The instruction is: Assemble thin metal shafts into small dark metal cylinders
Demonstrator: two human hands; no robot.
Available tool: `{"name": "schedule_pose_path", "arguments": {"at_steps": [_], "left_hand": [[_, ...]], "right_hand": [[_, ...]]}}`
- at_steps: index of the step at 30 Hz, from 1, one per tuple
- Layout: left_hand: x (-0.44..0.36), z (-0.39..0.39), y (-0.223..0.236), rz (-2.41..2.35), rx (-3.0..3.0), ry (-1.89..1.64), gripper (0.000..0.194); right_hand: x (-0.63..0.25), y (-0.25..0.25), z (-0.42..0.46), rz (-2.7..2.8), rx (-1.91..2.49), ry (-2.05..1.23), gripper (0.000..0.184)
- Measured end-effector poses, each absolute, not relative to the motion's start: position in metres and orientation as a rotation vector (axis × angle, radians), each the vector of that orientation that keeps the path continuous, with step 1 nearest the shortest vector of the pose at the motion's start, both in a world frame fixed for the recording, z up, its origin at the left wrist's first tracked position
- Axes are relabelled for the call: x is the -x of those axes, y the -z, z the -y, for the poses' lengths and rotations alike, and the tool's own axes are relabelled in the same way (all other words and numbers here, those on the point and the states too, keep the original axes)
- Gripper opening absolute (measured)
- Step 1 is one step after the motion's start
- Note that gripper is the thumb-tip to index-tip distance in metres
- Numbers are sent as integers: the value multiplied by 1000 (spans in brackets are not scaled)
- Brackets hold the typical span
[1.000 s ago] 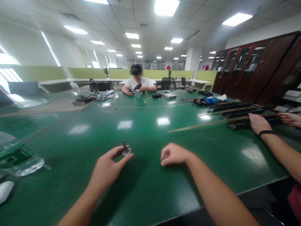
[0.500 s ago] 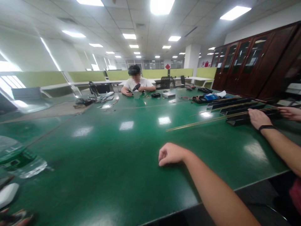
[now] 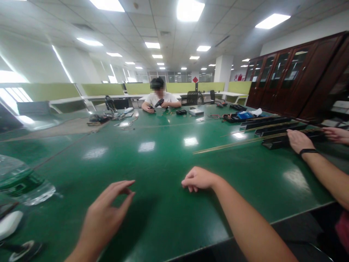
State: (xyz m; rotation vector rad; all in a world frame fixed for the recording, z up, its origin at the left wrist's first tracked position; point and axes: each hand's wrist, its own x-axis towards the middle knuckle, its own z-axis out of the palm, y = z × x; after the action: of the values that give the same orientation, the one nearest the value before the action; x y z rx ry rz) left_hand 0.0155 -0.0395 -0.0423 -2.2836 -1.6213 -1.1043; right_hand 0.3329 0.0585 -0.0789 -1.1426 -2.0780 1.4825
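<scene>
My left hand (image 3: 105, 211) hovers over the green table (image 3: 152, 233), thumb and fingers apart, with nothing visible between them. My right hand (image 3: 198, 179) rests near the table's middle with its fingers curled and pressed together. Anything inside that grip is hidden or too small to name. Between my two hands lies only bare tabletop. A round black object with a pale ring (image 3: 26, 251) sits at the lower left corner, beside a white rounded object (image 3: 10, 225).
A large clear bottle with a green label (image 3: 23, 182) lies at left. At right, a co-worker's hand (image 3: 300, 141) touches thin brass-coloured rods (image 3: 226, 146) across black channels (image 3: 275, 142). Opposite, another person (image 3: 158, 98) holds a power drill (image 3: 159, 103). Tools and boxes line the far side.
My left hand has come from the lower left corner, by the round black object, rightward over the table. My right hand's fingers have shifted slightly, in about the same place.
</scene>
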Motion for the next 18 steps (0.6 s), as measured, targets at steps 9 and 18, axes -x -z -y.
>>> {"name": "schedule_pose_path", "arguments": {"at_steps": [9,18], "left_hand": [[-135,-11,58,1548,3012,699,30],[-133,-7,61,1588,2906,745,18]], "right_hand": [[-336,75,-58,2097,1109,-1500,22],[-337,76,-57,2056,1060,-1556,34]]}}
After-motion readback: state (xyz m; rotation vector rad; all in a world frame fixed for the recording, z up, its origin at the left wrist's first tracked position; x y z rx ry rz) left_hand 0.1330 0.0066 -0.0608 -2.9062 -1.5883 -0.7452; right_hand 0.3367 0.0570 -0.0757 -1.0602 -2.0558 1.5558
